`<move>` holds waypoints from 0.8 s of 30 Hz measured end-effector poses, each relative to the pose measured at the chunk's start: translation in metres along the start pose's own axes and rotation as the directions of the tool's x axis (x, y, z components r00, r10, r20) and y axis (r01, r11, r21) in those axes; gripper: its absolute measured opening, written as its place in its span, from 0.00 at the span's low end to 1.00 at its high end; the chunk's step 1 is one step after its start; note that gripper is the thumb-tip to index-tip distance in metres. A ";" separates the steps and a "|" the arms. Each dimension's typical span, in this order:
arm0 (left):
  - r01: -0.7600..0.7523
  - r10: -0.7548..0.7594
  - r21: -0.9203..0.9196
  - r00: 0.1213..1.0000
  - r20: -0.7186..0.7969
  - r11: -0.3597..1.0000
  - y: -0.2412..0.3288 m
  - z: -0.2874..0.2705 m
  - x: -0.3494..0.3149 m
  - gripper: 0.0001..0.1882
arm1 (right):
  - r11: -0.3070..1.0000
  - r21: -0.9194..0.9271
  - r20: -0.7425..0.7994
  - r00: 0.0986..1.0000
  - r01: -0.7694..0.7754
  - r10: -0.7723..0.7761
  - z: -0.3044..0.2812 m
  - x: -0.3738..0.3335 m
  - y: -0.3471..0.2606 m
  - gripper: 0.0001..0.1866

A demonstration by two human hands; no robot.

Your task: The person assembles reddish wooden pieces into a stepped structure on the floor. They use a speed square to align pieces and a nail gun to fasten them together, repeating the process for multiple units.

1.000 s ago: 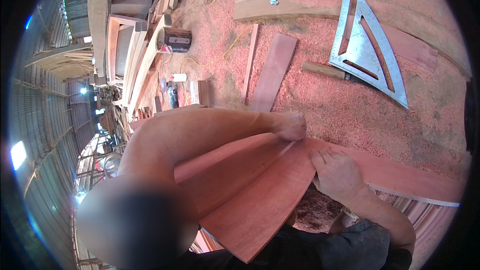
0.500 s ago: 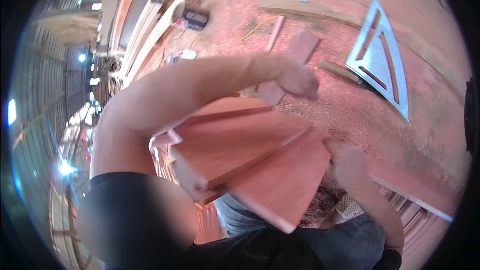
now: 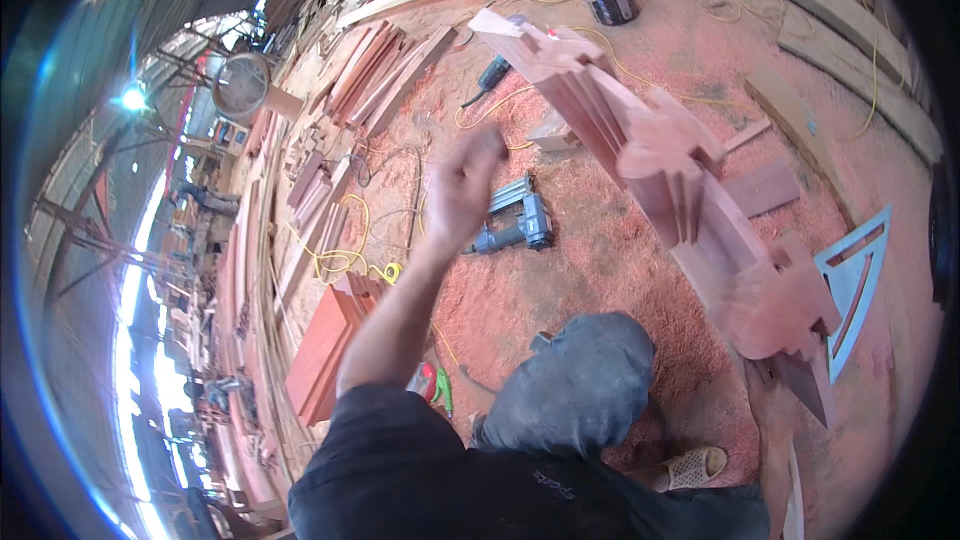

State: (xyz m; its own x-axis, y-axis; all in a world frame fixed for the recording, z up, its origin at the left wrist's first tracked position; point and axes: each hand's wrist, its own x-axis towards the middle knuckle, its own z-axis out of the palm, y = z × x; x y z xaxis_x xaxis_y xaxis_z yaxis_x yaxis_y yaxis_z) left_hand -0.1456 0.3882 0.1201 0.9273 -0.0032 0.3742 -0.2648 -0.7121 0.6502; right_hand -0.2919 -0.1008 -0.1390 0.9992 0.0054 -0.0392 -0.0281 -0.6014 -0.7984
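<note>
Carved timber piece, reddish, beam-like and partly blurred, with lengthwise grooves and broad notched blocks across it, slanting from ahead of the person down to the person's right, above a floor strewn with pink shavings; from where I stand, I cannot tell whether any part of it rests there. Left of the person's bare left forearm lies a stack of reddish boards, stepped along its upper edge. Between forearm and timber rises a knee in grey cloth. A triangular metal square with long slots lies at far right, partly covered by the timber's lower end. A dark cylindrical can stands beyond the timber's far end. Near the middle lies a blue nail gun, its body to the right of the raised left hand. A pale perforated sandal shows at lower right, beyond the knee. The left hand is blurred; its fingers seem bent, but how far they close cannot be told, nor can anything be made out in its grasp. The right hand is hidden, so its opening and hold cannot be told. Smallest is a yellow round item left of the left forearm.
</note>
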 end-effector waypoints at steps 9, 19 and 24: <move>0.191 -0.444 0.631 0.854 0.270 0.752 -0.354 0.091 -0.157 0.59 | 0.986 -0.165 -0.061 0.998 -0.011 0.000 0.000 -0.011 0.015 0.19; 0.189 -0.353 0.692 0.930 0.102 0.697 -0.280 0.024 -0.095 0.33 | 0.978 -0.015 0.032 0.978 0.207 -0.206 -0.029 -0.007 -0.036 0.24; 0.557 -0.482 0.223 0.818 -0.315 0.800 -0.178 -0.102 -0.006 0.26 | 0.923 -0.273 0.054 0.962 0.271 -0.267 -0.020 -0.022 -0.044 0.26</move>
State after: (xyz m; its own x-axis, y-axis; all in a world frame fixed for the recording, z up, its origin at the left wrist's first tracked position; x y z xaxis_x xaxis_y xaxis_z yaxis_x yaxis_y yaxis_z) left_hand -0.1313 0.5866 0.0692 0.8025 0.5618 0.2010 0.3642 -0.7281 0.5807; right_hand -0.3120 -0.0904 -0.0905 0.9675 0.2087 0.1427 0.2526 -0.7715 -0.5839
